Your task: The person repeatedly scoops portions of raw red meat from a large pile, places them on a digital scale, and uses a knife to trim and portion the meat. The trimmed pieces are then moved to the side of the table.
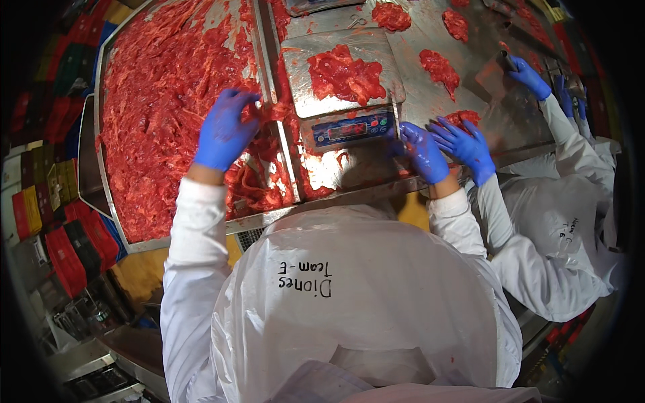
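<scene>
My left hand [227,131], in a blue glove, hovers over the right side of a large metal tray [262,54] of raw red meat trimmings [175,127]. Its fingers are bent and thumb apart, with nothing visible between them. At the lower right corner of a digital scale [356,132] is my right hand [426,154], also gloved. Its fingers are loosely bent and apart, and I see nothing held. A flat pile of meat [346,75] lies on the scale's steel plate.
A co-worker's gloved hand [469,144] is close beside my right hand, near a meat portion [463,119]. The co-worker's other hand [531,79] grips a broad metal blade [494,77]. More portions [440,72] lie on the steel table [416,43]. Coloured crates [77,248] stand at left.
</scene>
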